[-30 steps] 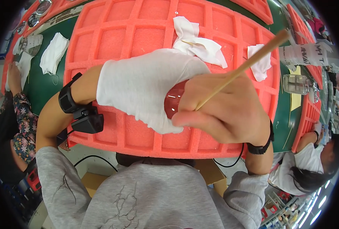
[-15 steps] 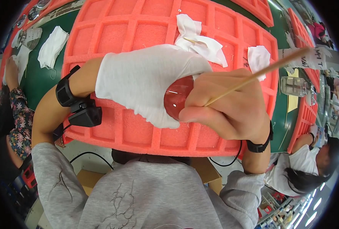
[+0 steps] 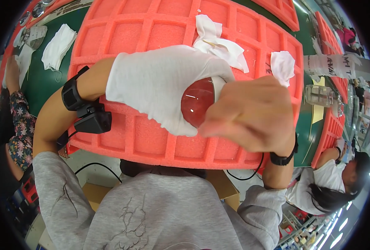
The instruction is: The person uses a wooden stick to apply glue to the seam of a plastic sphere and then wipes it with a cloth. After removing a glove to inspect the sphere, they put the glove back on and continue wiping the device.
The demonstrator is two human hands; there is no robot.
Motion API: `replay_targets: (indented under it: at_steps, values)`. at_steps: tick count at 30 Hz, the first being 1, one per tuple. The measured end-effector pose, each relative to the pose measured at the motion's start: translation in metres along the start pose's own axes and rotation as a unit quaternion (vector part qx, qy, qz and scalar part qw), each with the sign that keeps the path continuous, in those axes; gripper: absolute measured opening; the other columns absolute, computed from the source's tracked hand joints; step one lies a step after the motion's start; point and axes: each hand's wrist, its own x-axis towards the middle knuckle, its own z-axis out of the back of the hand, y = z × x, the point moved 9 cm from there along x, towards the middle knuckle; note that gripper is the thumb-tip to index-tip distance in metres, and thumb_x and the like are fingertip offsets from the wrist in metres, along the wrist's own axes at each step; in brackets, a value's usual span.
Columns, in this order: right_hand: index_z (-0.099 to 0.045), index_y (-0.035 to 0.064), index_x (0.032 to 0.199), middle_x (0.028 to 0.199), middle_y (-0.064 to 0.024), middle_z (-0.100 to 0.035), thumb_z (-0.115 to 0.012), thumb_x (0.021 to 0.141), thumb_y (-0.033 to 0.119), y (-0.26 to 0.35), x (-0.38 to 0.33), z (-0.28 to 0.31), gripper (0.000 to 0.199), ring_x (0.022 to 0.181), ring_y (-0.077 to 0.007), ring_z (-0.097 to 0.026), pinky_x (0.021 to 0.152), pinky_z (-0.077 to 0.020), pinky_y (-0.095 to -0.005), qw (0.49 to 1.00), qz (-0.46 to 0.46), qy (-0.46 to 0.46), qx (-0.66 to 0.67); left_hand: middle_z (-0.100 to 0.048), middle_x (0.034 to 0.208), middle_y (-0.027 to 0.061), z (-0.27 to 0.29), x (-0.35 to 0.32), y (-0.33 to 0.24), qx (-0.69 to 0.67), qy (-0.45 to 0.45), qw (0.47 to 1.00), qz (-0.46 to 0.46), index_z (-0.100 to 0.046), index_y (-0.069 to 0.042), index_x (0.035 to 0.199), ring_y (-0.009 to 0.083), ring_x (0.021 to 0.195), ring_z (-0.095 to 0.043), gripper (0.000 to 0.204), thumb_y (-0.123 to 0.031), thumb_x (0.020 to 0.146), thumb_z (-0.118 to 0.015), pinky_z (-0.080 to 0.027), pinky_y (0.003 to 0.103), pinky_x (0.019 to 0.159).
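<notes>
My left hand (image 3: 164, 83), in a white glove, curls around a round, clear, glossy glass piece (image 3: 195, 104) and holds it above the pink foam tray (image 3: 151, 141). Light glints on its curved face, and the tray's colour shows through. Bare and curled into a fist, my right hand (image 3: 253, 114) is at the right edge of the glass and blurred by motion. The thin wooden stick it gripped half a second ago cannot be made out in the blur. Whether my right fingers touch the glass is hidden.
Crumpled white cloths (image 3: 224, 46) lie on the tray, with another white cloth (image 3: 282, 66) to the right. On the green table are a folded white cloth (image 3: 59, 46) at left and a clear jar (image 3: 319, 95) at right. Co-workers sit on both sides; one's arm (image 3: 13, 75) shows at left.
My right hand has turned and is now smeared by motion; its stick, pointing up and right before, no longer shows. My left hand keeps hold of the glass piece, shifted slightly.
</notes>
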Motion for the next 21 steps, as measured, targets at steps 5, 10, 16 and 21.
replay_targets:
  at_steps: [5, 10, 16, 21]
  values:
    - [-0.068, 0.0030, 0.075, 0.067, -0.0058, -0.065, -0.079, 0.085, 0.011, 0.011, 0.004, -0.013, 0.017, 0.052, -0.0160, -0.059, 0.044, -0.0412, -0.0298, 0.998, 0.041, 0.056, 0.005, -0.065, 0.104, 0.0089, -0.002, -0.003, 0.008, 0.017, 0.012, 0.999, 0.048, -0.060, -0.002, 0.119, 0.0219, 0.093, -0.064, 0.064, -0.018, 0.064, -0.087, -0.053, 0.036, 0.084]
    - [-0.067, -0.0005, 0.082, 0.076, -0.0072, -0.070, -0.061, 0.098, 0.004, -0.016, -0.015, 0.065, 0.017, 0.057, -0.0071, -0.058, 0.047, -0.0407, -0.0250, 0.967, -0.083, -0.243, 0.002, -0.066, 0.104, 0.0101, -0.003, -0.002, 0.007, 0.044, 0.016, 0.997, 0.065, -0.061, -0.002, 0.119, 0.0248, 0.097, -0.064, 0.066, -0.022, 0.063, -0.089, -0.052, 0.036, 0.085]
    - [-0.066, -0.0042, 0.087, 0.077, -0.0081, -0.070, -0.058, 0.102, 0.005, -0.029, -0.016, 0.062, 0.019, 0.054, -0.0045, -0.051, 0.048, -0.0374, -0.0214, 0.963, -0.075, -0.244, 0.085, -0.065, 0.106, 0.0123, -0.005, -0.002, -0.016, 0.113, -0.031, 0.991, -0.057, -0.063, -0.003, 0.115, 0.0260, 0.101, -0.063, 0.047, -0.024, 0.078, -0.082, -0.051, 0.038, 0.089]
    - [-0.065, -0.0048, 0.088, 0.077, -0.0081, -0.070, -0.055, 0.102, 0.004, -0.023, -0.012, 0.057, 0.019, 0.052, -0.0045, -0.047, 0.047, -0.0352, -0.0209, 0.972, -0.049, -0.224, 0.058, -0.064, 0.109, 0.0134, -0.001, -0.001, 0.005, -0.033, -0.073, 0.997, 0.023, -0.065, -0.003, 0.110, 0.0280, 0.103, -0.062, 0.022, -0.020, 0.097, -0.059, -0.049, 0.039, 0.093]
